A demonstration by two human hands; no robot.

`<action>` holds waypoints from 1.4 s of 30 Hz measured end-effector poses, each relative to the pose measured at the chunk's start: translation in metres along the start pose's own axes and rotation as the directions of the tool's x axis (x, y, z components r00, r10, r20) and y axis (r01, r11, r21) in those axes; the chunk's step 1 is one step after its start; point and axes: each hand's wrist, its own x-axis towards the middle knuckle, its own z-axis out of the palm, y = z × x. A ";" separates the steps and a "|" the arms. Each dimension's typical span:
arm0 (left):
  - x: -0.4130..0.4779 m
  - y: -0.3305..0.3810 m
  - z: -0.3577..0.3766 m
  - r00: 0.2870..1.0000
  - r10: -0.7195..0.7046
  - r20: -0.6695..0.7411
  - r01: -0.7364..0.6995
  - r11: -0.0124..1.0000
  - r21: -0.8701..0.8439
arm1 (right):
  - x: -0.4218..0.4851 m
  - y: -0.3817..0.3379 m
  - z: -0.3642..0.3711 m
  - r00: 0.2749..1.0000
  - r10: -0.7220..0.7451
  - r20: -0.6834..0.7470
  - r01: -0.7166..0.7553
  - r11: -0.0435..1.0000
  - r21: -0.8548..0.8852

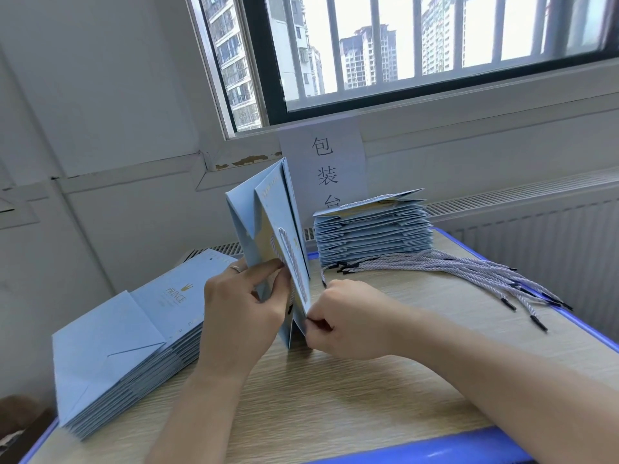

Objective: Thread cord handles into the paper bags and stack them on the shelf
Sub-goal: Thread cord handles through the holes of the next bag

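Observation:
A light blue paper bag (264,212) stands upside down on the table, its open top edge at the tabletop between my hands. A twisted pale cord handle (294,266) loops across its near face. My left hand (244,306) grips the bag's left panel, thumb and fingers pinching the paper. My right hand (348,323) pinches the bag's lower right edge, where the cord end is hidden. A stack of flat bags without handles (127,343) lies at the left. A stack of bags with handles (371,229) sits at the back right. Loose cords (452,269) fan out beside it.
The wooden table (335,396) has a blue rim. A white paper sign with Chinese characters (323,165) hangs on the wall under the barred window (418,51). A radiator (536,222) runs behind the table's right side.

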 end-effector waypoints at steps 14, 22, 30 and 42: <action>0.001 0.003 0.001 0.995 -0.102 -0.001 0.101 0.992 -0.070 | -0.001 0.000 -0.002 1.000 0.000 0.007 0.000 1.000 0.003; 0.000 0.006 0.003 0.990 -0.132 -0.042 0.133 0.991 0.007 | 0.000 0.000 0.000 1.000 -0.006 -0.003 0.006 1.000 0.010; -0.001 -0.001 0.008 0.995 -0.067 -0.074 0.074 0.992 0.105 | 0.001 0.000 0.001 1.000 0.019 0.000 -0.019 0.999 0.038; 0.000 -0.002 0.010 0.991 -0.135 -0.019 0.136 0.989 0.064 | 0.002 0.003 0.005 1.000 0.015 0.004 -0.016 0.998 0.058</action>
